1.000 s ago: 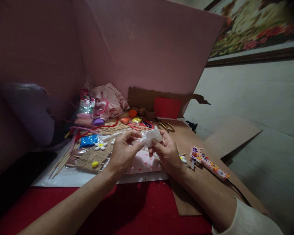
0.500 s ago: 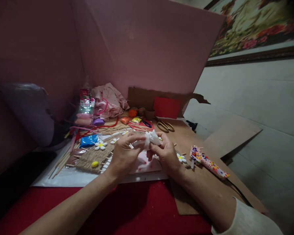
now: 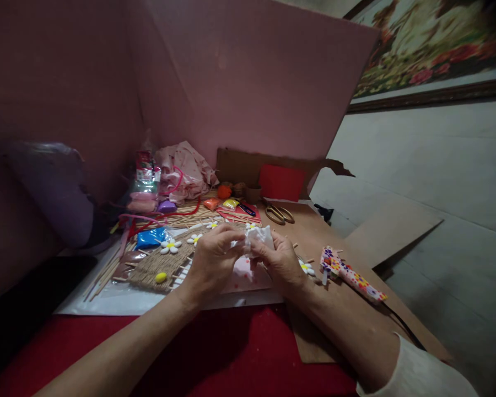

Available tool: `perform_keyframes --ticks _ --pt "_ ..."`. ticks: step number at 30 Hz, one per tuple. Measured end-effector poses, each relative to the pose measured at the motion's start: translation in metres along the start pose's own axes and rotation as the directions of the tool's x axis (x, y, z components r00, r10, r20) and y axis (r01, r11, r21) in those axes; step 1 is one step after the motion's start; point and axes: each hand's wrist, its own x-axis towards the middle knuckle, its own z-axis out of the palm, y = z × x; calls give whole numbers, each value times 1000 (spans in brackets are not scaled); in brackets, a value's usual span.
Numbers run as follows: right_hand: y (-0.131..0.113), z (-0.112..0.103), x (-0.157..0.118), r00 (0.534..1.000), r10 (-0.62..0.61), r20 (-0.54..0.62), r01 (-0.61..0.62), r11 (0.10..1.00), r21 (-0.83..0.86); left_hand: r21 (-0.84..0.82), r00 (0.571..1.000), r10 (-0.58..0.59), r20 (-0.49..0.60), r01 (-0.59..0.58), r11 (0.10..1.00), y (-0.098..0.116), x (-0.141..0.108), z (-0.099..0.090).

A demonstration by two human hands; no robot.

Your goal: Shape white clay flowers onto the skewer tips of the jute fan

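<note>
Between my two hands is a small crinkled white packet point(image 3: 260, 236), much like the bags of coloured clay on the table. The fingers of my left hand point(image 3: 215, 256) pinch its left side. My right hand point(image 3: 284, 263) grips the other side, thumb across the front. Below them lies a twine-wrapped panel point(image 3: 151, 271) with wooden sticks poking out along its edges. White daisies with yellow centres, one of them a clay flower point(image 3: 171, 246), sit on it, along with a yellow oval point(image 3: 161, 277). Pink dotted fabric point(image 3: 243, 268) shows under my hands, partly covered.
A flower-patterned glue gun point(image 3: 349, 274) with a cord lies to the right on brown board. Scissors point(image 3: 279, 213) rest behind my hands. At the left are a blue clay packet point(image 3: 150, 237), bundled sticks point(image 3: 105, 273) and pink cloth point(image 3: 186, 168). A pink partition point(image 3: 248, 82) stands behind.
The white packet has been turned and spread between my fingers, its twisted, pointed shape now looser and flatter. My right thumb has moved up over its front. The things on the table stay put.
</note>
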Motion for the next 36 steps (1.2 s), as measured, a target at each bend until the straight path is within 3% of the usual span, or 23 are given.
perform_keyframes --ticks 6,13,15,17,19,22,27,36 --pt "1 0 0 998 37 54 -37 999 15 151 987 131 91 -144 978 -5 1 -2" --pt "1 -3 3 996 39 77 -43 998 45 231 972 144 186 -186 955 -3 2 -4" --pt "1 -5 4 996 43 77 -48 997 64 173 984 101 147 -126 977 -1 4 -5" --pt "1 -7 7 998 44 47 -49 994 97 -14 996 -52 79 53 999 3 7 -9" --pt "0 -9 10 999 43 4 -43 988 145 -298 965 -262 36 260 919 6 11 -14" --pt "-1 -11 11 999 44 -24 -39 982 186 -557 902 -432 1 359 749 7 16 -20" --pt "-2 -9 8 1000 10 -22 -7 988 154 -563 843 -531 89 483 671 4 14 -16" --pt "0 -8 6 990 -94 -104 104 990 95 -337 853 -508 116 515 788 5 8 -11"
